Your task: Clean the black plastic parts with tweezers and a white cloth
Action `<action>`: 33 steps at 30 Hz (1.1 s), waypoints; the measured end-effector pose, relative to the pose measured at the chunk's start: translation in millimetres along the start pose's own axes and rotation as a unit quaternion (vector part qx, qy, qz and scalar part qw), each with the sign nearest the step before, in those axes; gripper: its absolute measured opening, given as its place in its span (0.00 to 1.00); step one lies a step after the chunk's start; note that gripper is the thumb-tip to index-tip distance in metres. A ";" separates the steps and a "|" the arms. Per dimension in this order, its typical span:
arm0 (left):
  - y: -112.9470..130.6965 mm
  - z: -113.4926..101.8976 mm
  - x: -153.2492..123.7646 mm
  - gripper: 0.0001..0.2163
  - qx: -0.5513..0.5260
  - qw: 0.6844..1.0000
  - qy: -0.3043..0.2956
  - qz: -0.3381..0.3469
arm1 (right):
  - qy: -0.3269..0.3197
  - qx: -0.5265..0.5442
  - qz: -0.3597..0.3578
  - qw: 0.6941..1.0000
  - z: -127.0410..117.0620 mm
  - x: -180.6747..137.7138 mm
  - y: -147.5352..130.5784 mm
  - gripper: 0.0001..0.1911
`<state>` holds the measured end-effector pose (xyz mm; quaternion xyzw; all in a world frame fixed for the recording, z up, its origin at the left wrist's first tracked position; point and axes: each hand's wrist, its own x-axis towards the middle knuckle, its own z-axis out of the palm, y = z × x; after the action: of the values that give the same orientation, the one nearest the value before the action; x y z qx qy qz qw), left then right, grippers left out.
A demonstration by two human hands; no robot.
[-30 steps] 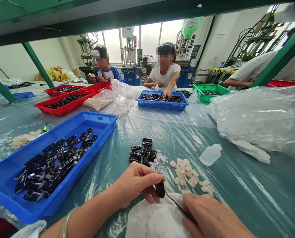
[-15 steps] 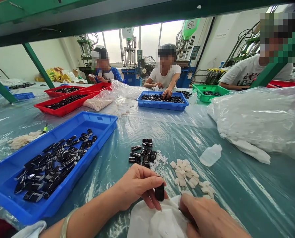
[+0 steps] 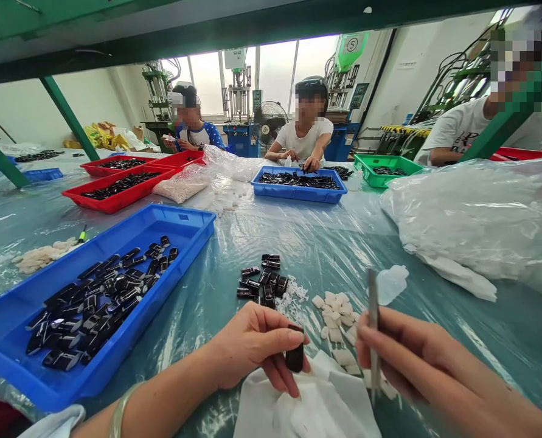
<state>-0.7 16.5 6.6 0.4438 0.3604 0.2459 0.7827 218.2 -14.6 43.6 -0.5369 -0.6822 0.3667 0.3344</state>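
My left hand (image 3: 252, 340) pinches a small glossy black piece (image 3: 294, 354) between thumb and fingers, just over a white cloth (image 3: 268, 407). To the right, my right hand (image 3: 421, 359) grips a pair of metal tweezers (image 3: 373, 328), held upright and slightly blurred. Behind the tweezers lie several off-white pads (image 3: 337, 313) in a loose heap. A small pile of similar black pieces (image 3: 266, 280) rests beyond my left hand, with white shreds (image 3: 297, 297) beside it.
A large blue tray (image 3: 136, 234) of black pieces stands at left. A translucent bottle (image 3: 393, 283) lies right of the pads, near a big plastic bag (image 3: 471, 213). Across the table, people sit by red trays (image 3: 115, 205), another blue tray (image 3: 298, 193) and a green tray (image 3: 366, 173). A green beam (image 3: 252, 27) crosses overhead.
My right hand has risen from the cloth and moved right, bringing the tweezers upright into view. My left hand stays nearly in place with the black piece. The co-worker opposite has lifted a hand slightly.
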 end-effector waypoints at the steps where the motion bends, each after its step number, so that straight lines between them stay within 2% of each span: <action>1: -0.1 -0.1 -0.8 0.14 -0.003 1.000 -0.008 0.000 | -0.024 0.043 0.023 0.999 -0.3 1.7 -2.2 0.20; 3: 0.0 -0.2 -2.5 0.13 -0.007 0.999 -0.034 -0.001 | -0.032 0.119 0.044 0.991 0.9 3.2 -4.9 0.23; 4: 0.0 -0.2 -3.3 0.13 -0.008 0.999 -0.048 -0.002 | -0.002 0.144 0.031 0.989 2.3 3.0 -5.6 0.22; 6: -0.5 -0.5 -4.5 0.13 -0.010 0.997 -0.075 -0.005 | 0.060 0.165 -0.007 0.985 6.8 1.1 -7.2 0.15; 8: -1.9 -1.4 -5.0 0.13 -0.014 0.995 -0.100 -0.010 | 0.085 0.170 -0.027 0.981 13.3 -2.4 -10.3 0.09; 10: -3.7 -2.5 -5.0 0.12 -0.019 0.991 -0.129 -0.017 | 0.094 0.187 -0.010 0.978 20.7 -6.8 -14.5 0.07; 13: -5.5 -3.6 -5.3 0.13 -0.031 0.985 -0.168 -0.032 | 0.114 0.219 0.033 0.969 29.3 -12.3 -19.3 0.10; 15: -5.8 -3.7 -5.9 0.13 -0.040 0.981 -0.183 -0.042 | 0.107 0.218 0.050 0.969 31.1 -13.9 -20.9 0.11; 19: -5.4 -3.8 -6.6 0.12 -0.041 0.978 -0.198 -0.051 | 0.072 0.209 0.032 0.975 29.6 -13.8 -22.7 0.09; 23: -4.3 -4.6 -6.1 0.12 -0.037 0.977 -0.205 -0.052 | 0.083 0.253 0.031 0.963 32.8 -15.3 -23.3 0.04; 28: -2.8 -5.1 -7.6 0.12 -0.018 0.977 -0.204 -0.054 | 0.068 0.269 0.021 0.961 36.8 -17.4 -17.9 0.04; 33: -3.1 -4.4 -9.0 0.13 -0.018 0.977 -0.206 -0.061 | -0.005 0.218 -0.021 0.976 30.3 -15.2 -9.5 0.05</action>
<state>-9.4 10.9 5.5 0.4481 0.2138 0.1075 0.8613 190.8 -35.3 35.4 -0.4348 -0.5988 0.5017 0.4480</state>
